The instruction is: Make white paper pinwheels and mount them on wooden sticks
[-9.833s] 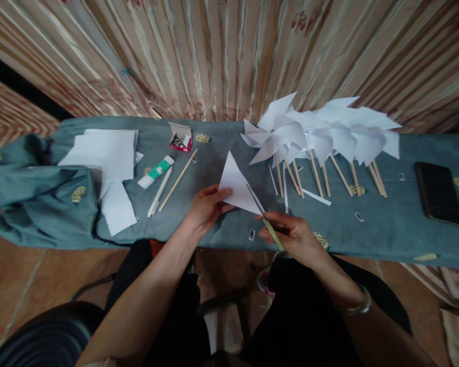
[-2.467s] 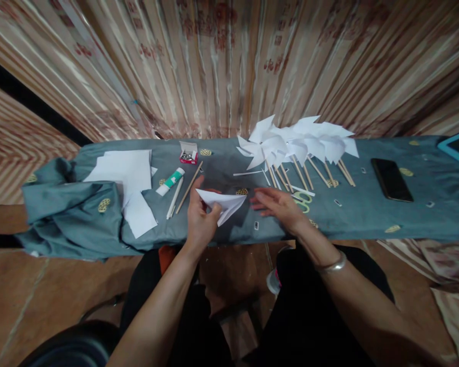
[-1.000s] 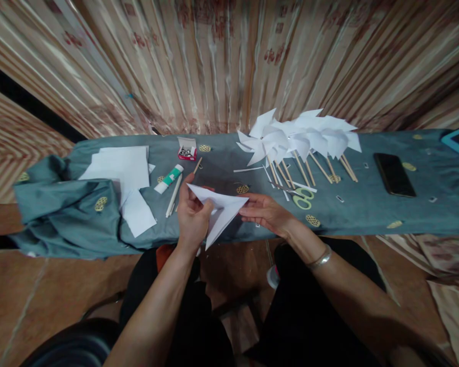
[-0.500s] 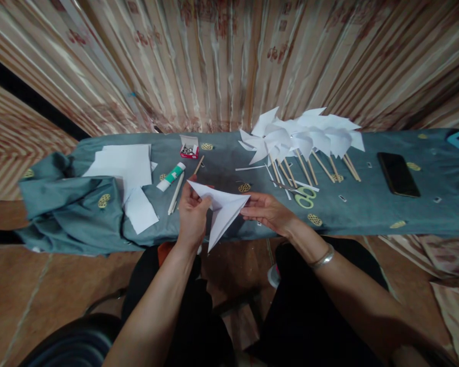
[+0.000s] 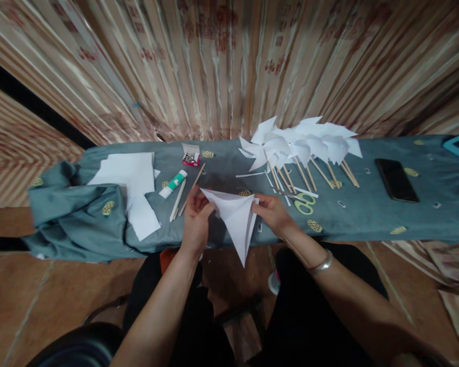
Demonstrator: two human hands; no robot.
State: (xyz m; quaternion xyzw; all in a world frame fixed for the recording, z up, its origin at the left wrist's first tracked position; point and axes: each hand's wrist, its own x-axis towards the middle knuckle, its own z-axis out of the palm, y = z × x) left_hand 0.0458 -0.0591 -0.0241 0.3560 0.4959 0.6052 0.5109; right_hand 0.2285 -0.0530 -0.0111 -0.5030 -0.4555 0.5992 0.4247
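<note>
I hold a folded white paper triangle [image 5: 237,219] over the near edge of the cloth-covered table [image 5: 367,214]. My left hand [image 5: 194,220] pinches its left corner and my right hand [image 5: 273,214] pinches its right corner. The triangle's point hangs down toward my lap. Green-handled scissors [image 5: 303,203] lie on the cloth just right of my right hand. A row of several finished white paper pinwheels on wooden sticks [image 5: 302,145] lies behind them.
Loose white paper sheets [image 5: 128,178] lie at the left by a bunched fold of cloth. A glue stick [image 5: 173,183], wooden sticks [image 5: 191,188] and a small red box of pins [image 5: 190,159] sit in the middle. A black phone [image 5: 396,179] lies at the right. A curtain hangs behind.
The scissors that my right hand held earlier now lie on the cloth. Both hands have taken the paper, and its point has swung downward over the last second.
</note>
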